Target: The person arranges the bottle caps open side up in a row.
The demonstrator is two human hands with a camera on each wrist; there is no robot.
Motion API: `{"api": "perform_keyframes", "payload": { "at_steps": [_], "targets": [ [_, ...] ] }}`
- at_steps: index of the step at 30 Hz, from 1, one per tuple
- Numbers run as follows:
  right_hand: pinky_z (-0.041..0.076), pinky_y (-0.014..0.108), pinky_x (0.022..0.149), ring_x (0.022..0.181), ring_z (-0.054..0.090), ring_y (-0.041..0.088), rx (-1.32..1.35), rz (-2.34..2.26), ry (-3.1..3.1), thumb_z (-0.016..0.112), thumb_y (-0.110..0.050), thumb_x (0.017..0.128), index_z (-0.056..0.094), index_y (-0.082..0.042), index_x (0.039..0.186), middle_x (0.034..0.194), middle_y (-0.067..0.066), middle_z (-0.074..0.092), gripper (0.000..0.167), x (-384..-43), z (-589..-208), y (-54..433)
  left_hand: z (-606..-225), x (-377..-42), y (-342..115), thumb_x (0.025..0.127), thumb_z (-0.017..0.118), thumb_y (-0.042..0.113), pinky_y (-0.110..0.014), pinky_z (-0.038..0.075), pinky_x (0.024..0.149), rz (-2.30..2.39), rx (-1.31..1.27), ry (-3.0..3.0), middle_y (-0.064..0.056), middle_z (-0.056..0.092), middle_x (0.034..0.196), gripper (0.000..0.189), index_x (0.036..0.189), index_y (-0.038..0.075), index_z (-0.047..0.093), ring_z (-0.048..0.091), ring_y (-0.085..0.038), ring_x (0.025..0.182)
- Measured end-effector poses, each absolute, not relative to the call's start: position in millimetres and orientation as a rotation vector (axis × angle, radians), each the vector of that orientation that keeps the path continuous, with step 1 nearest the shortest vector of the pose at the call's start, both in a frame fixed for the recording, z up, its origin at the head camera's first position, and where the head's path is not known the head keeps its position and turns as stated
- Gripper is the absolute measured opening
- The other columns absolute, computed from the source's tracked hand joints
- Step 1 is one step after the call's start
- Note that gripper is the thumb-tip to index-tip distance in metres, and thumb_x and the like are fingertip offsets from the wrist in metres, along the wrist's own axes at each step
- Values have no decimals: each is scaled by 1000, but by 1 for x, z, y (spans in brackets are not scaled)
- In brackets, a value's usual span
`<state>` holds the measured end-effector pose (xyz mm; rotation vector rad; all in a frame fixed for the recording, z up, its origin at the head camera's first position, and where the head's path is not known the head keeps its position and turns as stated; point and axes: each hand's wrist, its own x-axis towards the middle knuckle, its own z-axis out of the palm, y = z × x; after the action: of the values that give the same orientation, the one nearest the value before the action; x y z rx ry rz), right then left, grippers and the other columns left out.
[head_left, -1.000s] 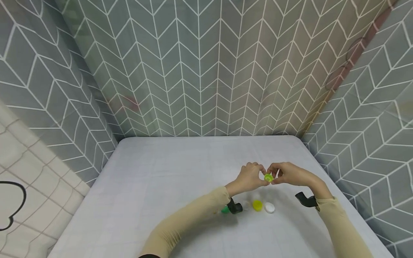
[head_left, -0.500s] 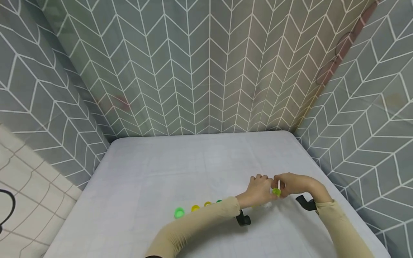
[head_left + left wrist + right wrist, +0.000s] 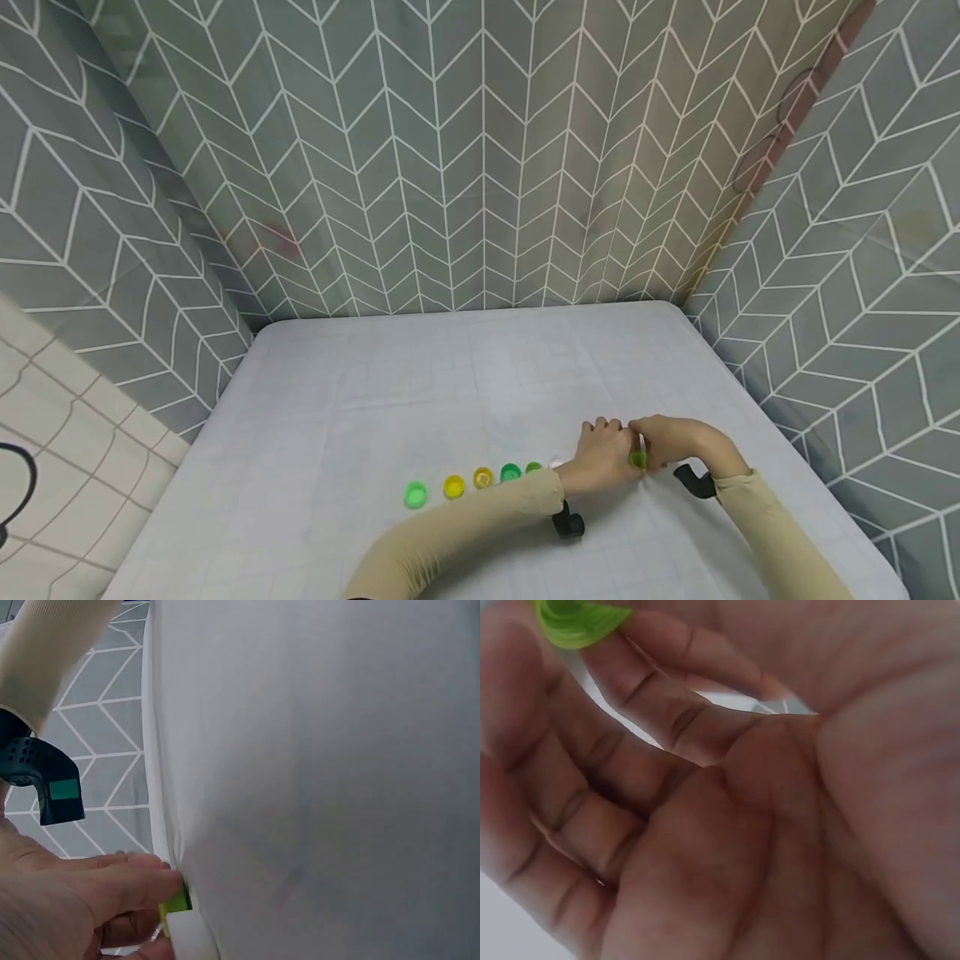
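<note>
A small lime-green bottle cap (image 3: 637, 460) is between my two hands low over the table's right side. My right hand (image 3: 667, 442) pinches it; the right wrist view shows the cap (image 3: 581, 622) at the fingertips. My left hand (image 3: 603, 460) is close beside it, its fingertips partly hidden, so its hold cannot be told. In the left wrist view the pinching fingers and the cap (image 3: 175, 901) appear beside a white cap-like piece (image 3: 191, 935). A row of bottle caps lies left of my hands: light green (image 3: 415, 494), yellow (image 3: 453, 486), another yellow (image 3: 483, 477), green (image 3: 510, 472).
Under my left sleeve's edge, a smaller green cap (image 3: 533, 467) and a whitish cap (image 3: 556, 462) partly show. White cloth covers the table (image 3: 375, 400). Patterned grey curtains (image 3: 465, 167) enclose its back and sides.
Both hands have come down and nearer with the lime-green cap, over where a yellow and a white cap lay. Those are now hidden behind the left hand. More of the row shows.
</note>
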<state>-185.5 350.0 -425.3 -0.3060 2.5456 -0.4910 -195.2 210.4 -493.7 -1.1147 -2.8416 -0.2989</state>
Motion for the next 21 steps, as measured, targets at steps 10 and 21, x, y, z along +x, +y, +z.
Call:
{"api": "perform_keyframes", "payload": {
  "at_steps": [10, 21],
  "targets": [
    [45, 32, 64, 74, 53, 16, -326, -417, 2561, 79, -3, 68, 58, -3, 116, 85, 4, 60, 52, -191, -427, 346, -489, -201, 200, 80, 71, 56, -28, 35, 69, -328, -1203, -2909, 9, 56, 90, 32, 90, 28, 59, 47, -9, 80],
    [49, 34, 67, 76, 57, 16, -412, -465, 2603, 76, -21, 82, 59, -7, 113, 88, 5, 64, 39, -207, -411, 344, -457, -222, 157, 83, 68, 56, -33, 41, 90, -492, -1178, -3057, 8, 62, 114, 48, 119, 23, 63, 54, -12, 102]
  ]
}}
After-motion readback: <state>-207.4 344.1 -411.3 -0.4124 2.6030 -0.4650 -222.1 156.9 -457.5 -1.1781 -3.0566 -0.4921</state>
